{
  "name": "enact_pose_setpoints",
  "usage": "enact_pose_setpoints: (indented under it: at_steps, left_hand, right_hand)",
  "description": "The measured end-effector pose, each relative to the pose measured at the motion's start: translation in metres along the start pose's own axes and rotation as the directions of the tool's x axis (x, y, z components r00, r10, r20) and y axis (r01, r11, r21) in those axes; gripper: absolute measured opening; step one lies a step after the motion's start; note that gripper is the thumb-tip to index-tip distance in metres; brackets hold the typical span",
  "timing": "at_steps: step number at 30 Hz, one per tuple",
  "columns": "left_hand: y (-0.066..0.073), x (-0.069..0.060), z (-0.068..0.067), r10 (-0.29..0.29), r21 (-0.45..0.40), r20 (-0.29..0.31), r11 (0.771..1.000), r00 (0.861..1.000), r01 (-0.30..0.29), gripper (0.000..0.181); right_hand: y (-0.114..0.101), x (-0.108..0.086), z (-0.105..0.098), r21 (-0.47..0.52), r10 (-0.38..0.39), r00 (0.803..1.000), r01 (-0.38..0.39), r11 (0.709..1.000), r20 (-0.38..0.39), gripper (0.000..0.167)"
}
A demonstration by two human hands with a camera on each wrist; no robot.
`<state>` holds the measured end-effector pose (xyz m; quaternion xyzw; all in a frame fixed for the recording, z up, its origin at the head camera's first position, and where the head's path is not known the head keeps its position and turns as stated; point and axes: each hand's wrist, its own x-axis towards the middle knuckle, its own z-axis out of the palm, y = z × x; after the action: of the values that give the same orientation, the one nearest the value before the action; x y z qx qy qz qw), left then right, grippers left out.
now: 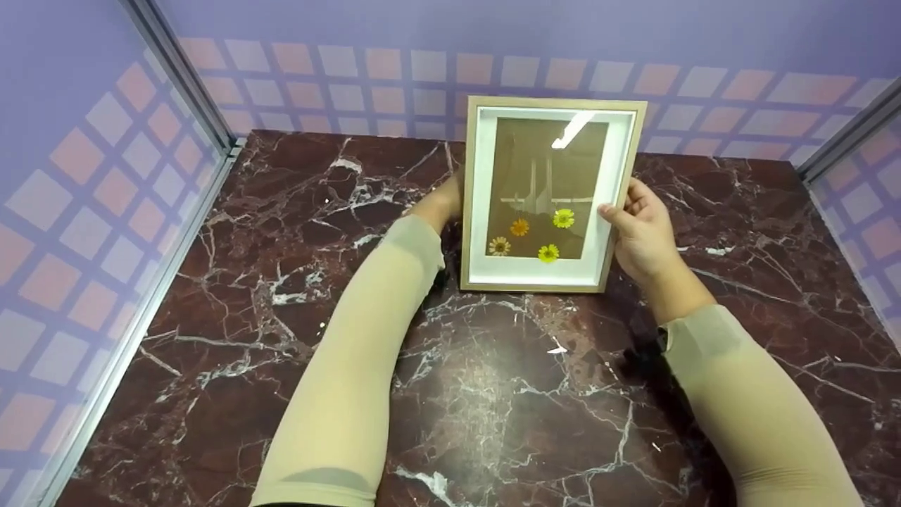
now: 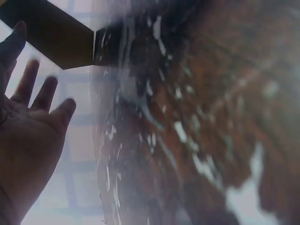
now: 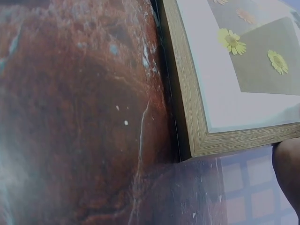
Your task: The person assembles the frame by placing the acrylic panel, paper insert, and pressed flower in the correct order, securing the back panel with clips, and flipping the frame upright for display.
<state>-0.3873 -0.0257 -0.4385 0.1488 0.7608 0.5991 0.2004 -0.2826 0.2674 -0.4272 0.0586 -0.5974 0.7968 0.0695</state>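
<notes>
A wooden picture frame point(image 1: 464, 197) stands upright on the marble-patterned tabletop, leaning back slightly. Behind its glass, a white mat surrounds a brown panel point(image 1: 542, 155) with an orange flower point(image 1: 519, 227), yellow flowers point(image 1: 563, 218) and a pale flower point(image 1: 499, 246) low on it. My right hand point(image 1: 644, 232) grips the right side, thumb on the front and fingers curled behind. In the head view the frame hides most of my left hand point(image 2: 33, 136). The left wrist view shows its fingers spread and loosely extended beside a dark angular piece point(image 2: 56, 37), with nothing visibly gripped.
The dark red tabletop point(image 1: 281, 394) with white veins extends around the frame. Behind it rises a purple wall point(image 1: 317, 21) with pink and white squares. Similar panels with metal edge strips point(image 1: 151, 317) bound the left and right sides.
</notes>
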Motion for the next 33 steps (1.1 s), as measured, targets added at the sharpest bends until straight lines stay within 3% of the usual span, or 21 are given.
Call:
enact_pose_setpoints:
  at_steps: [1,2,4,5,7,8,9,10,12,14,15,16,17,18,19,20,21,22,24,28,33]
  left_hand:
    - [-0.013,0.008,-0.002,-0.025,-0.104,0.01,0.994,1.0,0.026,0.019]
    - [-0.025,0.016,-0.004,-0.058,-0.215,0.025,0.975,0.998,0.062,0.023]
    - [-0.035,0.019,-0.003,-0.176,-0.369,0.0,0.915,0.984,0.163,0.038]
    - [-0.036,0.018,-0.001,-0.22,-0.424,-0.021,0.886,0.975,0.19,0.043]
    - [-0.03,0.011,0.001,-0.268,-0.427,-0.078,0.879,0.96,0.211,0.042]
    - [-0.018,0.003,0.005,-0.285,-0.433,-0.108,0.876,0.952,0.213,0.043]
    - [-0.007,-0.002,0.008,-0.277,-0.451,-0.13,0.872,0.952,0.191,0.043]
    - [0.001,-0.004,0.008,-0.235,-0.474,-0.12,0.867,0.965,0.153,0.043]
    - [0.013,-0.006,0.008,-0.125,-0.505,-0.093,0.861,0.988,0.062,0.042]
    - [0.018,-0.005,0.005,-0.025,-0.548,-0.04,0.836,0.999,-0.001,0.041]
    - [0.018,-0.005,0.002,0.024,-0.511,-0.024,0.859,0.999,-0.033,0.041]
    - [0.018,-0.006,0.0,0.072,-0.403,-0.018,0.912,0.997,-0.073,0.04]
    - [0.016,-0.007,-0.004,0.115,-0.287,-0.023,0.951,0.993,-0.116,0.042]
    - [0.013,-0.008,-0.008,0.155,-0.156,-0.018,0.975,0.988,-0.156,0.045]
    - [0.012,-0.009,-0.011,0.194,-0.026,-0.014,0.981,0.981,-0.194,0.047]
    - [0.009,-0.01,-0.015,0.235,0.11,-0.017,0.967,0.972,-0.231,0.048]
    - [0.007,-0.011,-0.018,0.277,0.243,-0.024,0.934,0.961,-0.263,0.05]
    - [0.005,-0.012,-0.021,0.303,0.323,-0.02,0.904,0.953,-0.28,0.049]
    - [0.003,-0.014,-0.025,0.312,0.387,-0.015,0.878,0.95,-0.282,0.049]
    - [0.001,-0.016,-0.027,0.297,0.463,-0.008,0.847,0.955,-0.26,0.047]
    - [-0.004,-0.017,-0.027,0.275,0.469,-0.003,0.85,0.962,-0.241,0.039]
  right_hand:
    - [0.001,-0.001,0.001,0.0,0.003,1.0,-0.003,1.0,0.003,0.05]
    - [0.001,-0.001,0.002,0.002,0.007,1.0,-0.007,1.0,0.008,0.05]
    - [0.002,-0.003,0.003,0.009,0.011,1.0,-0.011,1.0,0.015,0.051]
    - [0.002,-0.003,0.004,0.013,0.01,1.0,-0.01,1.0,0.018,0.05]
    - [0.002,-0.005,0.006,0.029,0.002,1.0,-0.003,1.0,0.022,0.049]
    - [0.002,-0.006,0.006,0.036,-0.004,1.0,0.003,0.999,0.021,0.049]
    - [0.001,-0.006,0.007,0.045,-0.012,1.0,0.011,0.999,0.018,0.049]
    - [0.001,-0.007,0.007,0.05,-0.022,1.0,0.021,0.999,0.012,0.049]
    - [0.0,-0.007,0.008,0.061,-0.049,0.999,0.049,0.997,-0.004,0.05]
    - [-0.001,-0.007,0.009,0.068,-0.077,0.997,0.079,0.995,-0.024,0.05]
    - [-0.001,-0.006,0.01,0.074,-0.093,0.995,0.095,0.993,-0.034,0.05]
    - [-0.001,-0.006,0.01,0.08,-0.107,0.993,0.11,0.991,-0.042,0.049]
    - [0.0,-0.006,0.01,0.088,-0.118,0.992,0.122,0.989,-0.047,0.048]
    - [0.0,-0.005,0.01,0.093,-0.125,0.991,0.13,0.987,-0.05,0.047]
    - [0.0,-0.005,0.01,0.095,-0.13,0.99,0.135,0.986,-0.051,0.047]
    - [0.0,-0.004,0.009,0.095,-0.134,0.99,0.138,0.986,-0.049,0.047]
    - [0.0,-0.004,0.009,0.094,-0.133,0.99,0.137,0.986,-0.042,0.046]
    - [0.0,-0.004,0.008,0.088,-0.131,0.991,0.133,0.987,-0.029,0.046]
    - [0.0,-0.003,0.007,0.071,-0.128,0.992,0.129,0.989,-0.008,0.046]
    - [-0.001,-0.004,0.007,0.05,-0.121,0.993,0.12,0.991,0.013,0.046]
    - [0.001,-0.005,0.003,0.062,-0.106,0.994,0.106,0.992,0.002,0.042]
